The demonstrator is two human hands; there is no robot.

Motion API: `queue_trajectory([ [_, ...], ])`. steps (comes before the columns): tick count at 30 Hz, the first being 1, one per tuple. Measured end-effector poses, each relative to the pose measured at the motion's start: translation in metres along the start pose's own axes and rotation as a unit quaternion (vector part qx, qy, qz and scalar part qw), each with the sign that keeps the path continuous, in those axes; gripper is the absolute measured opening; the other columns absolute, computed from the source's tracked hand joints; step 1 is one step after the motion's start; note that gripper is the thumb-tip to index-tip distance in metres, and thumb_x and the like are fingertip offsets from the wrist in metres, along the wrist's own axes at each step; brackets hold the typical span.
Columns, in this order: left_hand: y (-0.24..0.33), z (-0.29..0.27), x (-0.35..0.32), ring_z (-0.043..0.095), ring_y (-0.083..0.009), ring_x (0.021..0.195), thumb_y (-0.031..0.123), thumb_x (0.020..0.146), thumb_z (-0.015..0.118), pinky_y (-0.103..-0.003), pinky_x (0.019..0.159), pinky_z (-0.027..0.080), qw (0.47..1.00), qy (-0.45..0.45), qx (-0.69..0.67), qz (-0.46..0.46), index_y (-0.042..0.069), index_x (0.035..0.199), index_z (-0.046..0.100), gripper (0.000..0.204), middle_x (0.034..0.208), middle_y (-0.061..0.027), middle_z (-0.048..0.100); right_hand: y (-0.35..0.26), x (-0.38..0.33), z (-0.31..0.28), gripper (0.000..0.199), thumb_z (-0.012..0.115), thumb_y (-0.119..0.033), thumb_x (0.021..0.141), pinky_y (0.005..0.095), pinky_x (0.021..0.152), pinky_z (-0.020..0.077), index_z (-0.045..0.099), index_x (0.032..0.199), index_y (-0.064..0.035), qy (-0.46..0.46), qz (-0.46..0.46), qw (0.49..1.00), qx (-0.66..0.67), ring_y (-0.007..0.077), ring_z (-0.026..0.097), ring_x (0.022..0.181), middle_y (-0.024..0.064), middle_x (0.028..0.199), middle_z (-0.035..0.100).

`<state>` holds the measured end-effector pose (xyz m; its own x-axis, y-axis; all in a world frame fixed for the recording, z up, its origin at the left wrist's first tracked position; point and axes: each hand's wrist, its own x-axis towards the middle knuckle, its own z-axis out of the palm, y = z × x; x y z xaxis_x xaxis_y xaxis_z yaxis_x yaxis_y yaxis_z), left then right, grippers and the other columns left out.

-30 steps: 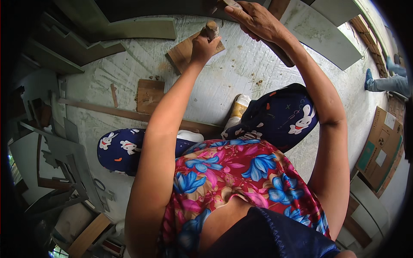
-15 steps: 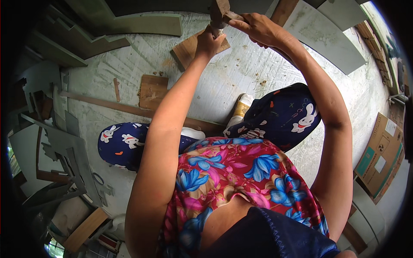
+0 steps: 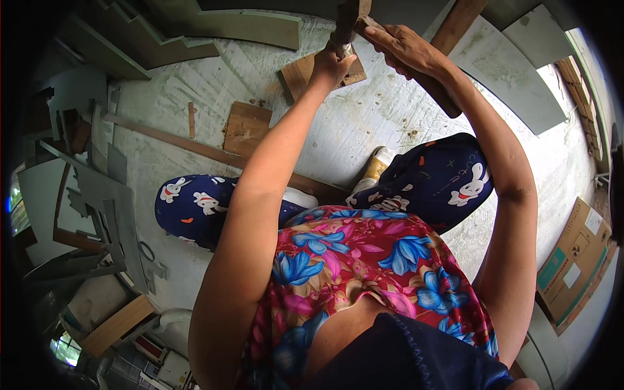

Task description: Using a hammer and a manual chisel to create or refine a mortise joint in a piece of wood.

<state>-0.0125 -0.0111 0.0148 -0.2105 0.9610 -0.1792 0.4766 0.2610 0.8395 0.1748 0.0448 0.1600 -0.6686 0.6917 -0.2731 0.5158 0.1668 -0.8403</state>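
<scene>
My left hand (image 3: 333, 60) is clenched around the handle of a dark tool (image 3: 344, 19) that runs up out of the picture, so its head is hidden. Just to its right, my right hand (image 3: 404, 47) grips a long brown wooden piece (image 3: 434, 91) that slants down to the right. Both hands are held out over the concrete floor (image 3: 390, 123), close together near the top edge. Below them lies a small square wooden board (image 3: 300, 73). My knees in dark blue patterned trousers (image 3: 448, 179) are bent underneath.
A second wooden square (image 3: 247, 127) and a long thin wooden strip (image 3: 188, 144) lie on the floor at left. Grey cut panels (image 3: 110, 208) are stacked along the left side, and grey sheets (image 3: 513, 71) lie at the upper right. A cardboard box (image 3: 572, 260) stands at the right.
Both hands have moved farther out toward the top edge, and the tool in my left hand has tipped up out of view. The wooden piece moved with my right hand.
</scene>
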Motion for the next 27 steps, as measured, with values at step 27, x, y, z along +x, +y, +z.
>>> queue_trajectory([
  [27, -0.066, -0.037, -0.040, 0.069, -0.0228, 0.068, 0.021, 0.077, 0.076, -0.033, 0.062, 0.053, 0.982, 0.179, -0.037, -0.035, 0.001, 0.096, 0.060, 0.032, 0.073, -0.0130, 0.067, -0.018, 0.063, 0.057, 0.063, 0.044, -0.063, 0.092, 0.0257, 0.036, 0.0416, 0.057, 0.095, -0.0006, -0.152, -0.027, 0.988, 0.021, 0.0097, 0.051, 0.043, 0.0017, 0.054, 0.048],
])
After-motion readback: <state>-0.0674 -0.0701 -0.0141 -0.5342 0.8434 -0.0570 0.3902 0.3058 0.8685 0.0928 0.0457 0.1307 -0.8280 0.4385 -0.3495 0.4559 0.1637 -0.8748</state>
